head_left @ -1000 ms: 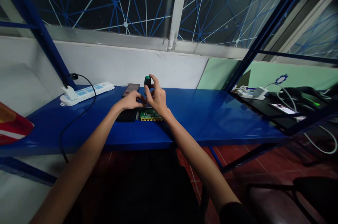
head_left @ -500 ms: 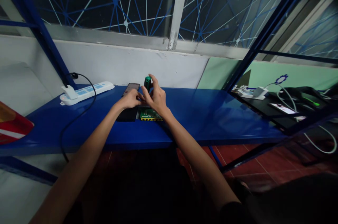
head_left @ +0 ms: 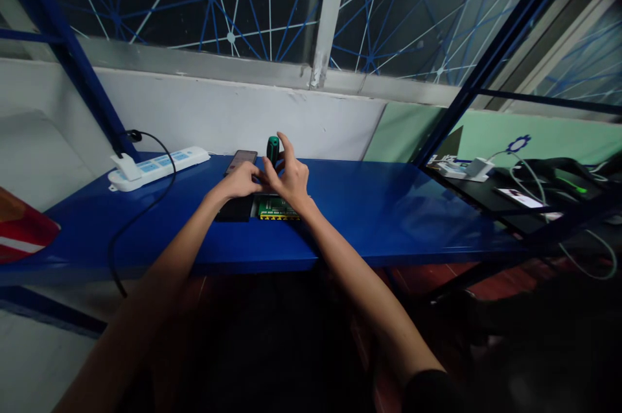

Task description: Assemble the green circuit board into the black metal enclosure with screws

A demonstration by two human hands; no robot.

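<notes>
My right hand is closed around the handle of a green-topped screwdriver, held upright over a green circuit board on the blue table. My left hand rests with curled fingers beside it, touching the board's far edge and a black box to the board's left. Whatever its fingertips pinch is hidden. A phone lies just behind both hands.
A white power strip with a black cable lies at the table's back left. A red object sits at the left edge. To the right, a black desk holds chargers and cables. A white wall stands behind.
The hands stay over the board; the right hand's fingers have shifted slightly on the screwdriver handle. The view has tilted a little.
</notes>
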